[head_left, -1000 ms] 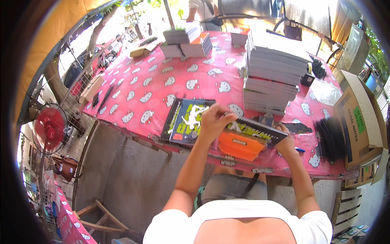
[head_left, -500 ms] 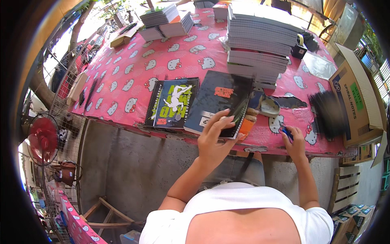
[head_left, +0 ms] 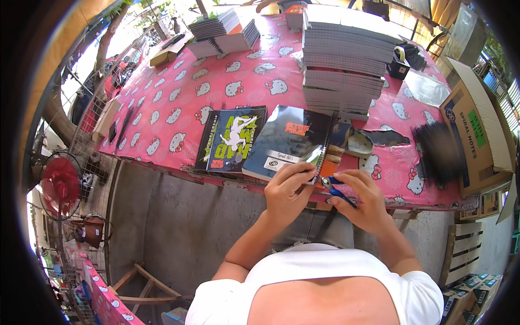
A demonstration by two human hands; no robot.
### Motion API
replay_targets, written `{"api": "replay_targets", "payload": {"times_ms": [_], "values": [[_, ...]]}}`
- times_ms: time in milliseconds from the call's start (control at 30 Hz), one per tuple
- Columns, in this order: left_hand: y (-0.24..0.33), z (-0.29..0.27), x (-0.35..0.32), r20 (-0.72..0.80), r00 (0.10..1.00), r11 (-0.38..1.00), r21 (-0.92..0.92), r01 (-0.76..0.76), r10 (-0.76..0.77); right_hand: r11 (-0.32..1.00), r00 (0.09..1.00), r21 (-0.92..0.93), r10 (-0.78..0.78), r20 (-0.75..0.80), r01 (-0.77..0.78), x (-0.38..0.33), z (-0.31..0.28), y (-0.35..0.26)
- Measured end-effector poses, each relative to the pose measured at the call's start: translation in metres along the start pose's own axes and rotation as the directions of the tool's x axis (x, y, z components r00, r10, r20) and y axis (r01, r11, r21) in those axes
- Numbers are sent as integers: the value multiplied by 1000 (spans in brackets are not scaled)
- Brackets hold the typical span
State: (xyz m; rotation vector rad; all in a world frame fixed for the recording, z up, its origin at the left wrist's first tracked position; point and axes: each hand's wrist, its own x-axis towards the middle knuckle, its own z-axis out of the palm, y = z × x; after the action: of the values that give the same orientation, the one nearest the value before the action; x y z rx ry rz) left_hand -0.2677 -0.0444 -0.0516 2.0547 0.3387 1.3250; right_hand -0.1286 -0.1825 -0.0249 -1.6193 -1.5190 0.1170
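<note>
A dark spiral notebook (head_left: 292, 138) lies near the table's front edge, its black coil (head_left: 323, 154) along the right side. My left hand (head_left: 290, 187) pinches the notebook's lower right corner by the end of the coil. In my right hand (head_left: 365, 200) is a pair of blue-handled pliers (head_left: 338, 190), their metal jaws close to that coil end. Whether the jaws touch the wire I cannot tell. A second spiral notebook (head_left: 233, 139), with a white figure on its cover, lies just to the left.
Tall stacks of notebooks (head_left: 346, 59) stand behind. Loose black coils (head_left: 433, 154) lie at right beside an open cardboard box (head_left: 476, 130). A shallow dish (head_left: 359, 143) sits right of the notebook. More notebooks (head_left: 225, 32) are piled at the far left.
My right hand has moved left with the pliers, up to the notebook's coil end. The notebook's far edge has come down, and my left hand has closed on its near corner.
</note>
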Motion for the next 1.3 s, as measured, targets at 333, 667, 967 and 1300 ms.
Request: {"api": "replay_targets", "payload": {"times_ms": [333,667,967,1300], "values": [[2,0,0,-1,1000,1000,11,-6,6,999,999,11,-40,7,40,0,-1,-2],[-1,-10,2,18,994,993,55,-106,105,130,716,705,190,672,-697,-4,15,40],[-88,-101,30,-893,434,988,-153,-37,-122,783,901,-462,288,-324,-416,-43,-37,121],[-129,-129,2,-680,733,651,560,513,8,791,877,-611,-295,-379,2,88,-78,103]]}}
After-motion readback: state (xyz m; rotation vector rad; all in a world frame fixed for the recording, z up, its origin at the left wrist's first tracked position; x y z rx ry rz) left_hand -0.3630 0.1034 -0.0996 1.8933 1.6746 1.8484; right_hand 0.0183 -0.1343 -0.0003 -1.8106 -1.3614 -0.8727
